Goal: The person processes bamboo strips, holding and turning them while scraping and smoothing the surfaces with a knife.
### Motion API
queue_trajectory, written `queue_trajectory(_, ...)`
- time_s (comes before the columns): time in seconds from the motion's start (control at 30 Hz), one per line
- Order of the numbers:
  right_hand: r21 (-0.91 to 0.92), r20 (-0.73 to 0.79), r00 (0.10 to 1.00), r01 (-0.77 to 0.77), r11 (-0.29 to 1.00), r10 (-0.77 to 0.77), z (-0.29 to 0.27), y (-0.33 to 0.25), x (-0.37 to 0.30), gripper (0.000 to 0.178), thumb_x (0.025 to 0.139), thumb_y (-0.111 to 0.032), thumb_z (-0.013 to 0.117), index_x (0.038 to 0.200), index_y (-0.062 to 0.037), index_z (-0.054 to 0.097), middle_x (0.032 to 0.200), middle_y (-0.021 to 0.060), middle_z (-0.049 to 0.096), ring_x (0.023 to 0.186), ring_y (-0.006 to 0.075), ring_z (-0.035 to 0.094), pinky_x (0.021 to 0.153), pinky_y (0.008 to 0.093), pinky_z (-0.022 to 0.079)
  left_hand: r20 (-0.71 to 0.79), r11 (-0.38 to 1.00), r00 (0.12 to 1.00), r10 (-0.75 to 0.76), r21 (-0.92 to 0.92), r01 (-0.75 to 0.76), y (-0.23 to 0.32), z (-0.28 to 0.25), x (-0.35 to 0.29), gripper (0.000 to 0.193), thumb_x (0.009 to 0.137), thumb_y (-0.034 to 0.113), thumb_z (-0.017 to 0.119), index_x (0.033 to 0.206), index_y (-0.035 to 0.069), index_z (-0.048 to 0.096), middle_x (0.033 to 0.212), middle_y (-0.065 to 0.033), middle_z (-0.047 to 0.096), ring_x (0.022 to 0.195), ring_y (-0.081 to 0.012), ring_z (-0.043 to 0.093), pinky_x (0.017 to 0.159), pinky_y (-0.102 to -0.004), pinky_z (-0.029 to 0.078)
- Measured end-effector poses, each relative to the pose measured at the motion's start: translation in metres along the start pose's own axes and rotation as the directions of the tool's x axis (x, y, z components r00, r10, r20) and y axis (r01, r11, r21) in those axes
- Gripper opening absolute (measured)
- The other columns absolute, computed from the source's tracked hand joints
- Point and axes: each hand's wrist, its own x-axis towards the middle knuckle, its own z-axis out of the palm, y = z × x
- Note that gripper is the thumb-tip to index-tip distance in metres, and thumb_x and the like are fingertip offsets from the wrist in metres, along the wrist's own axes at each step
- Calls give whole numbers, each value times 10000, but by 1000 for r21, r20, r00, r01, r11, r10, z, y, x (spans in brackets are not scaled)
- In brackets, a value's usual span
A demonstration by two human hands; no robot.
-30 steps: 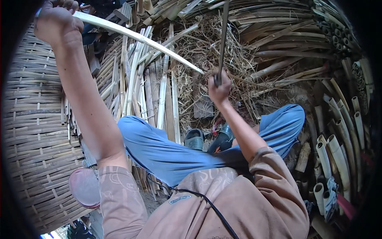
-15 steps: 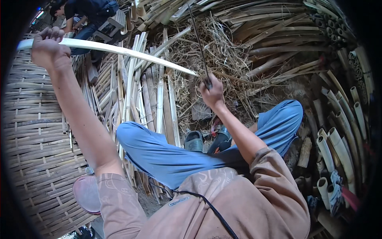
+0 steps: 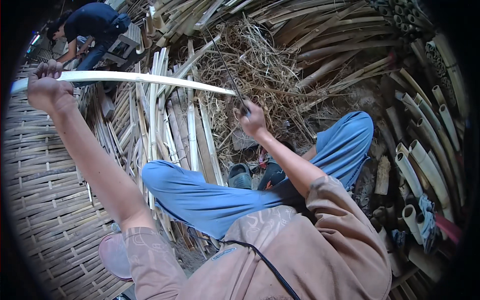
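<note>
A long pale bamboo strip (image 3: 145, 77) stretches from the far left toward the middle. My left hand (image 3: 50, 89), stretched out to the left, is closed around it near its left end. My right hand (image 3: 252, 119) grips the handle of a long, thin-bladed knife (image 3: 223, 62). The blade points up and to the left, and its lower part lies close to the strip's right end; whether they touch I cannot tell. Curly bamboo shavings (image 3: 250, 55) are heaped just beyond my right hand.
Split bamboo strips (image 3: 192, 130) lie left of my knees. A woven bamboo mat (image 3: 45, 190) covers the left side. Cut bamboo poles (image 3: 425, 165) stand at the right, more strips (image 3: 330, 47) at the far right. Another person (image 3: 95, 30) bends over by a wooden stool (image 3: 131, 40) at the far left.
My right hand and the knife have shifted slightly left, the blade tilting further left. The whole view has also moved a little, showing more of the other person, now bent over.
</note>
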Motion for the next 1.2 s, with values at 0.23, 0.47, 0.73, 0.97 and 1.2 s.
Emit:
queue_trajectory(0.23,-29,232,903,-366,930,362,12,113,11,250,725,-153,625,755,75,722,590,183,648,644,289,701,612,406,539,-112,998,992,-62,-37,58,-14,-3,-11,160,851,-2,448,704,22,388,629,-61,390,545,-147,358,480,-295,281)
queue_trajectory(0.47,99,-7,997,74,992,-73,11,27,11,298,773,-133,615,1037,-12,681,732,147,682,659,258,653,623,395,497,-485,986,874,6,151,77,-23,-6,3,109,834,33,500,762,-47,485,655,-91,503,497,-168,438,435,-331,317)
queue_trajectory(0.73,-25,251,860,-452,892,443,11,97,20,219,777,-170,618,759,45,658,606,143,615,556,249,590,554,414,461,-290,995,954,-76,40,92,-34,-23,-1,137,854,17,481,731,-5,426,628,-60,457,493,-138,433,431,-288,337)
queue_trajectory(0.97,66,-49,996,-69,995,72,7,36,-17,227,740,-141,623,833,65,643,622,175,605,594,273,608,584,415,474,-297,998,953,-67,-22,63,-24,-35,8,144,839,7,454,696,-5,449,632,-69,456,485,-154,418,428,-285,342)
queue_trajectory(1.2,40,96,950,-301,953,296,23,87,0,204,761,-151,604,730,39,670,633,158,638,583,264,650,547,410,494,-145,993,985,-95,-81,84,-10,-18,-7,185,823,34,451,664,93,377,611,-24,362,532,-125,343,479,-281,249)
